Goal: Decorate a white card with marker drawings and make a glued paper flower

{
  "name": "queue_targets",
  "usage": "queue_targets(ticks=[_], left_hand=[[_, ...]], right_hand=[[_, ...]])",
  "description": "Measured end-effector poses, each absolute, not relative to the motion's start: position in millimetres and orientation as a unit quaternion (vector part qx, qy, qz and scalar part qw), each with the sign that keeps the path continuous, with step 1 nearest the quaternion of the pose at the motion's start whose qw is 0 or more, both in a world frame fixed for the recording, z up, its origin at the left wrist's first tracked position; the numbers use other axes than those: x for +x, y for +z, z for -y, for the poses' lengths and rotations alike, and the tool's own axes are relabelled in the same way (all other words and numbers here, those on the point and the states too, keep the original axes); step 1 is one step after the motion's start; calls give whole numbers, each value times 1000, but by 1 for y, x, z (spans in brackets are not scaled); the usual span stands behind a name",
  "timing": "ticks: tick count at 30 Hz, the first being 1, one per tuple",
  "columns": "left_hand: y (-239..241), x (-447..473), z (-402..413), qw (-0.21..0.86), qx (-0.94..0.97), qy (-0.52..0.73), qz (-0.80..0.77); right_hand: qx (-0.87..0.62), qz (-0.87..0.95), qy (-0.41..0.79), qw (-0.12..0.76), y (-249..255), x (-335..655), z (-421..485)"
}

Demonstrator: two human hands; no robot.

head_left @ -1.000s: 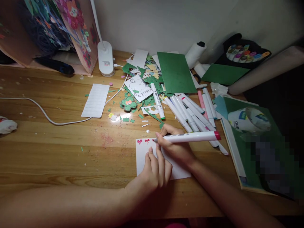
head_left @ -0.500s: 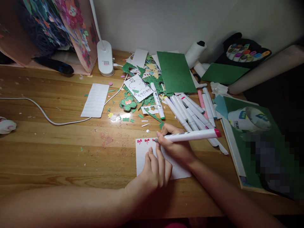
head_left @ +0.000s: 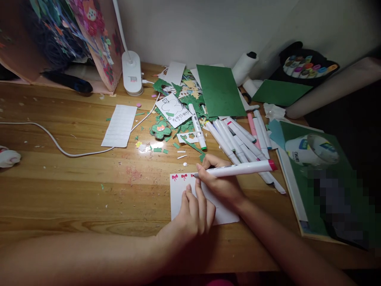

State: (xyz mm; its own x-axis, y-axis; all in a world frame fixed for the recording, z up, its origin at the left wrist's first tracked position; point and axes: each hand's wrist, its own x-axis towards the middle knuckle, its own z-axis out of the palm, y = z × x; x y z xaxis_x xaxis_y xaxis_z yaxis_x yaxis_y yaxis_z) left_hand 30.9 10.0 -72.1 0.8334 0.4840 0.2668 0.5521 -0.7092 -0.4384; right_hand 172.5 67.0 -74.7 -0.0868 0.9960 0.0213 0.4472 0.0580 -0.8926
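Note:
A white sheet of paper (head_left: 177, 202) lies on the wooden table in front of me. Along its top edge are two red bows (head_left: 183, 176) and part of a third mark at the pen tip. My right hand (head_left: 222, 180) is closed around a white marker (head_left: 241, 168) with a red end, its tip touching the paper. Flat on the sheet, with fingers extended, my left hand (head_left: 195, 212) presses the paper down just below the tip. The hands cover much of the sheet's middle.
Several loose markers (head_left: 232, 139) lie behind my right hand, beside green paper scraps (head_left: 186, 125) and a green card (head_left: 220, 91). A lamp base (head_left: 132, 73) stands at the back. Rightward are a paper cup (head_left: 311, 150) and a marker holder (head_left: 309, 65); a cable (head_left: 56, 143) crosses the left.
The marker tip has shifted very slightly along the third mark, which shows a little more red. My left hand stays in place.

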Motion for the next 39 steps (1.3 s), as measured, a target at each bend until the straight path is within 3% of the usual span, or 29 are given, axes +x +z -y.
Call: queue_targets(ticks=[39], left_hand=[[-72,29,-11,270,-923,-59,268]], right_hand=[[-580,628,363,371,-79,176,-67]])
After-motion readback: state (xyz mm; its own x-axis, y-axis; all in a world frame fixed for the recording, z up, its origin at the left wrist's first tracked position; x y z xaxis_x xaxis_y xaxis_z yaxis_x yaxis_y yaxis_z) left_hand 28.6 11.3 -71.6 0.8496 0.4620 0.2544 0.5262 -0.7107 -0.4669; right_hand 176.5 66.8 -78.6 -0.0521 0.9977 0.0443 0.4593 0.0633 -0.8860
